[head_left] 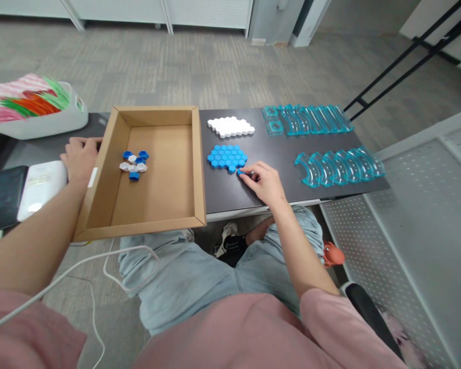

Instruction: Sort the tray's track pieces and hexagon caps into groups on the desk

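Observation:
My right hand [264, 183] pinches a small blue hexagonal piece [240, 172] at the lower right edge of a flat cluster of blue hexagonal pieces [226, 156]. Behind that cluster lies a similar group of white hexagonal pieces [231, 126]. My left hand [81, 160] rests on the table against the outer left side of an open cardboard box [200, 169]; its fingers are partly hidden by the box wall, and whether they grip anything does not show. Inside the box, several loose blue and white hexagonal pieces [132, 160] sit left of the middle.
Two rows of clear teal plastic pieces [315, 120] stand on the right of the dark table [253, 197]. At the left are a white bin [42, 123] of colourful items, a white device [44, 187] and a black flat object [3, 197]. A white cable [111, 252] crosses my lap.

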Demonstrator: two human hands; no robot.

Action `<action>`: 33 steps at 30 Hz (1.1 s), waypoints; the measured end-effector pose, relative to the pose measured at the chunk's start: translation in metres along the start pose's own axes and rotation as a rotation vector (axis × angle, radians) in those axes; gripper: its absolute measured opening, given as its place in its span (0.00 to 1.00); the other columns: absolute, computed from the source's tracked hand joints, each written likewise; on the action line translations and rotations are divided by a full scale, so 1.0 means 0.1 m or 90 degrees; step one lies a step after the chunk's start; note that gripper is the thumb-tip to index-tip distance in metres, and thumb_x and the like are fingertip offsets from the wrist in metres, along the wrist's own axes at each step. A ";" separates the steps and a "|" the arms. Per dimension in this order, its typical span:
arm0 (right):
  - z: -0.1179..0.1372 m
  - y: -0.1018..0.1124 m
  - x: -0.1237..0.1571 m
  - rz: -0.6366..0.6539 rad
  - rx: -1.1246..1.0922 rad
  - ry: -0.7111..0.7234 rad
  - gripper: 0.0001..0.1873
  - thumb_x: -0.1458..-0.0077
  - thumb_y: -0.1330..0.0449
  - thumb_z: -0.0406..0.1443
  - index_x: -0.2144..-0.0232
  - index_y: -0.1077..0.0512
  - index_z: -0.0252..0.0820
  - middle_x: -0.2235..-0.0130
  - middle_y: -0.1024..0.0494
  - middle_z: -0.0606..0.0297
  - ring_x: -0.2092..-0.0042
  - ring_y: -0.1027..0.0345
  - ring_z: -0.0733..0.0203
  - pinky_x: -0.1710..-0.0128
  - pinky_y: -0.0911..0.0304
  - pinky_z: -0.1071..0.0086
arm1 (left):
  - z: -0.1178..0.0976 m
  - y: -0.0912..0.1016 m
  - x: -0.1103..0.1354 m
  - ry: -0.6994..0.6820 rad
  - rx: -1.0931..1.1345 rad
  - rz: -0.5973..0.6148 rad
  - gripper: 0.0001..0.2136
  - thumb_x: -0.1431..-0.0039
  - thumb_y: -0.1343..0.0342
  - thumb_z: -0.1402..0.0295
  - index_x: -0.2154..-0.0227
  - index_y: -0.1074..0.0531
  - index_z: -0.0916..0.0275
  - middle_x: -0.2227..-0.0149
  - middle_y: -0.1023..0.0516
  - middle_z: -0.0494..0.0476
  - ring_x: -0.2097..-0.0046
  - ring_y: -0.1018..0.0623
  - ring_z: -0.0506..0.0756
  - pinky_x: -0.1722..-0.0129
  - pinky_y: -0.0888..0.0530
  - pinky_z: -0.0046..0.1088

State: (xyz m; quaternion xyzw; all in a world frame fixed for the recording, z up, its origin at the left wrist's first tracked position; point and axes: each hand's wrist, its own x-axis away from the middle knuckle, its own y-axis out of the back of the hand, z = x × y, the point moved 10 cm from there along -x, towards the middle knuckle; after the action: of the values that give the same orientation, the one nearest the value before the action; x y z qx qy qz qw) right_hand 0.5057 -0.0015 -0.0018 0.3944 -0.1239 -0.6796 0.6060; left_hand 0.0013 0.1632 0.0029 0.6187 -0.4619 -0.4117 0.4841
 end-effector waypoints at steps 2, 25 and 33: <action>0.01 -0.01 0.00 0.006 0.004 0.011 0.08 0.28 0.30 0.39 0.52 0.11 0.47 0.57 0.14 0.61 0.68 0.28 0.61 0.59 0.28 0.64 | -0.01 0.00 0.00 0.001 0.004 0.004 0.29 0.22 0.58 0.62 0.28 0.25 0.63 0.27 0.33 0.82 0.27 0.33 0.78 0.26 0.36 0.66; -0.03 -0.04 -0.01 0.019 0.065 -0.007 0.15 0.23 0.35 0.45 0.46 0.10 0.49 0.60 0.14 0.60 0.67 0.27 0.58 0.57 0.27 0.62 | -0.03 0.00 0.03 0.006 0.001 0.021 0.28 0.20 0.58 0.62 0.26 0.26 0.64 0.26 0.34 0.80 0.26 0.33 0.77 0.25 0.36 0.64; 0.00 -0.04 -0.02 0.024 0.072 -0.003 0.15 0.25 0.34 0.43 0.45 0.10 0.49 0.60 0.14 0.60 0.67 0.27 0.58 0.57 0.26 0.62 | -0.04 0.00 0.02 0.007 0.014 0.028 0.30 0.22 0.58 0.60 0.25 0.27 0.65 0.26 0.35 0.81 0.26 0.35 0.79 0.25 0.37 0.64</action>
State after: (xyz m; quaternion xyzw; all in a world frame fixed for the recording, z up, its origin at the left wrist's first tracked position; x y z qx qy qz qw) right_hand 0.5028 0.0010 -0.0033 0.4238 -0.1709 -0.6610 0.5953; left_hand 0.0054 0.1618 0.0037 0.6159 -0.4773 -0.3926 0.4885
